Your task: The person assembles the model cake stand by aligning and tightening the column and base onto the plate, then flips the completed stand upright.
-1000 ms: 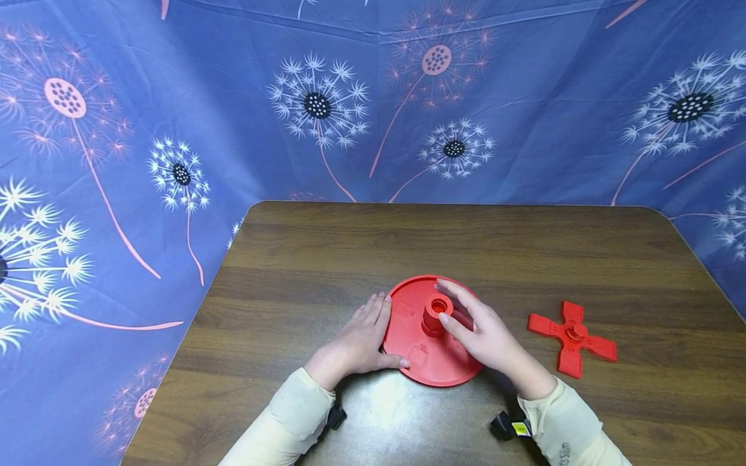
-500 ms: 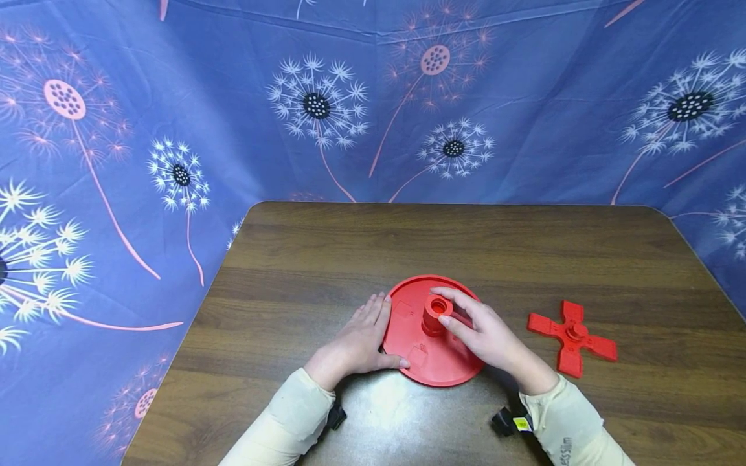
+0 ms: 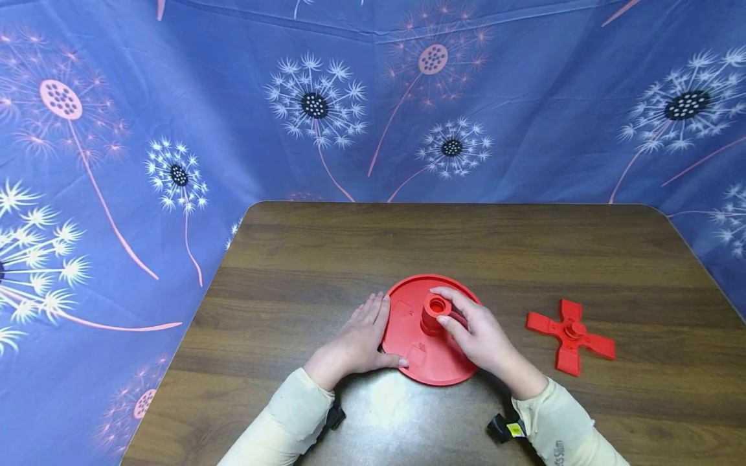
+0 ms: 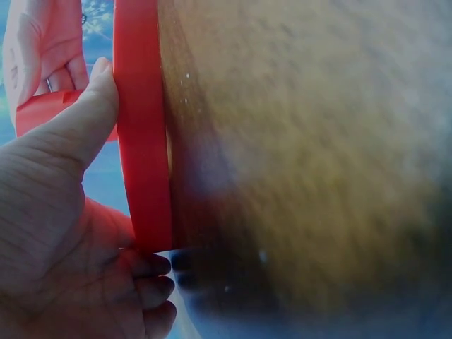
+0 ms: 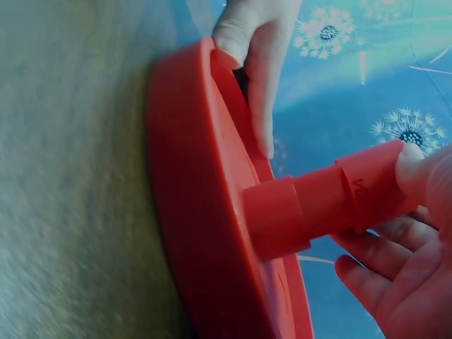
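A shallow round red base (image 3: 445,369) with a raised rim lies on the table. From its middle rises a short red hollow tube (image 3: 432,318), with stepped sections visible in the right wrist view. My left hand (image 3: 353,340) holds the base's left side, thumb over the rim and fingers along the outer edge. Around the tube's upper section, my right hand (image 3: 479,331) has its thumb on the near side and fingers on the far side. The right wrist view shows that thumb (image 5: 424,173) against the tube's upper end.
To the right, a red cross-shaped piece (image 3: 571,336) with a small raised hub lies flat on the wooden table (image 3: 326,246). A blue cloth (image 3: 233,97) with dandelion prints hangs behind and beside the table.
My right index finger has drawn in from the base's far rim to the tube's top, closing the grip on it. My left hand and the cross-shaped piece stay in place.
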The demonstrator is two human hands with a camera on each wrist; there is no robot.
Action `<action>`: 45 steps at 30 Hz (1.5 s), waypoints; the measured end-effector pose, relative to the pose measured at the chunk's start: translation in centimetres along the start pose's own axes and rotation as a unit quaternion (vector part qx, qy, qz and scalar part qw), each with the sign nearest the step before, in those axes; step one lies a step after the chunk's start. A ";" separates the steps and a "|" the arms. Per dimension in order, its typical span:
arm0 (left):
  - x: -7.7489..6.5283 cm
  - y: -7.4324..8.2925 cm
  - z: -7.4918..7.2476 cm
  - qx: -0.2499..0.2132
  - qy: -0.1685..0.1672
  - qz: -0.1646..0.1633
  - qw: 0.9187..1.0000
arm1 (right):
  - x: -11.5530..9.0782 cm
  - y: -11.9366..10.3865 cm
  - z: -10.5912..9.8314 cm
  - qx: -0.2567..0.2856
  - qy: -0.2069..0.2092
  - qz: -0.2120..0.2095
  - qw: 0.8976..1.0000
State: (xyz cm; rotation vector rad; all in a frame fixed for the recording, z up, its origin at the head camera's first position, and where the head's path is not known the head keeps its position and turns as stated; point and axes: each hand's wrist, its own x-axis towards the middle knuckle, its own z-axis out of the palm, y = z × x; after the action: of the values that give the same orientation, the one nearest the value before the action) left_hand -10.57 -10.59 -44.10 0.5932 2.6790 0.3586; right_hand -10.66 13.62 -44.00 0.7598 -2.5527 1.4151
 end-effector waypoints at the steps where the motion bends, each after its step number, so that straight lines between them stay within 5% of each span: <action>1: 0.0 0.0 0.0 0.002 0.000 -0.001 1.000 | 0.0 0.0 0.1 -0.009 0.007 -0.004 1.000; 15: -0.1 0.2 0.0 0.015 0.002 0.000 1.000 | -0.4 -0.8 0.5 -0.057 0.035 0.013 0.998; 32: -0.3 0.2 0.0 -0.008 0.003 0.007 1.000 | -1.7 -0.7 -1.5 -0.012 -0.006 0.012 1.000; 40: -0.5 0.0 0.0 -0.024 0.007 0.010 1.000 | -4.5 -0.2 -6.3 -0.087 0.132 -0.027 0.987; 45: -0.3 0.0 0.0 -0.024 0.005 0.014 1.000 | -6.8 1.2 -10.0 -0.157 0.206 0.025 0.966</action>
State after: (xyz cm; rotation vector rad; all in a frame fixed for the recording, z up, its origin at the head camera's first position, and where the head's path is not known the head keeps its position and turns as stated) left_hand -10.32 -10.68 -43.99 0.6159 2.6664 0.4327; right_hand -6.61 24.84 -41.73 0.3125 -2.3874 1.0083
